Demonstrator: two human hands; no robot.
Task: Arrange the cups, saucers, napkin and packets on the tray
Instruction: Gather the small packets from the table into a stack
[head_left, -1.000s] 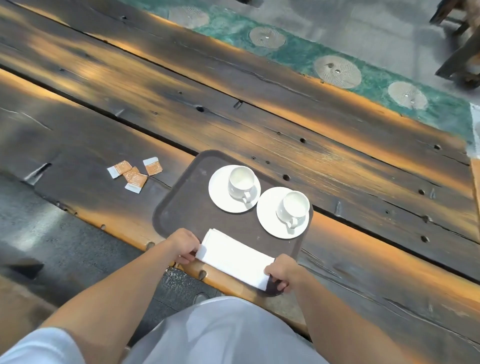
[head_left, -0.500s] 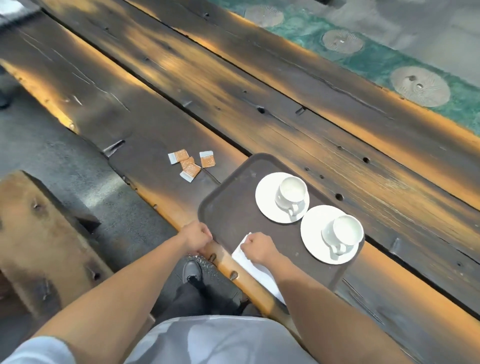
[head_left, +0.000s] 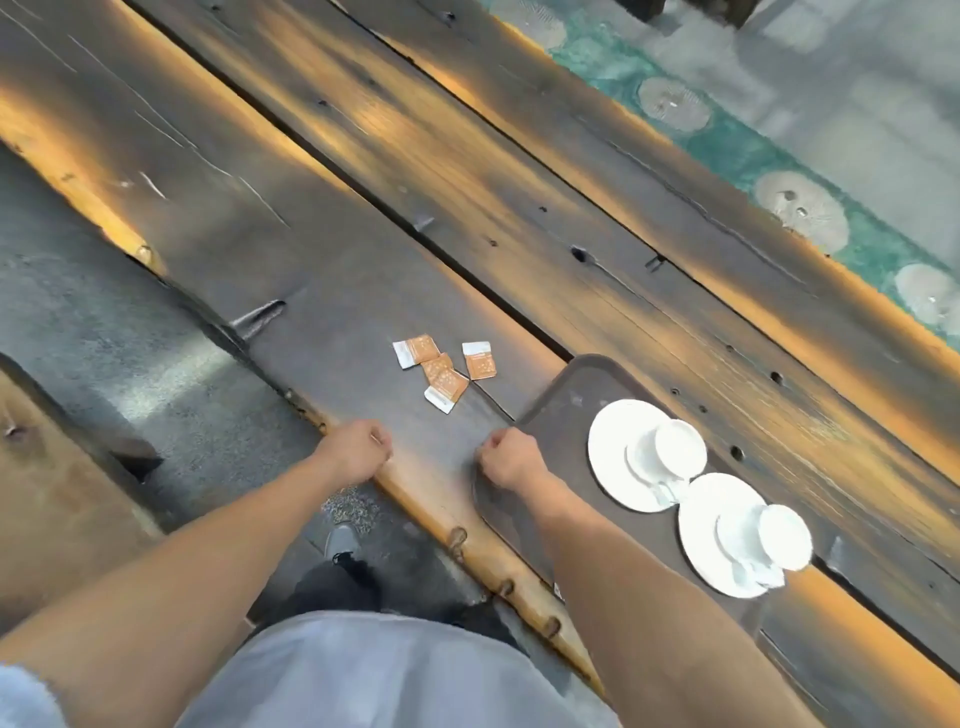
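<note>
The tray (head_left: 550, 415) is sitting at the plank table's (head_left: 519, 234) near edge, carrying both cups (head_left: 678, 447) on their saucers (head_left: 613, 457). The packets (head_left: 444, 371) are lying just left of the tray, waiting to be moved; the napkin is not showing. The left hand (head_left: 358, 449) is resting curled and empty left of the tray. The right hand (head_left: 506, 460) is curling over the tray's corner, and I cannot tell whether it is gripping. Grey floor (head_left: 104, 338) is showing below.
</note>
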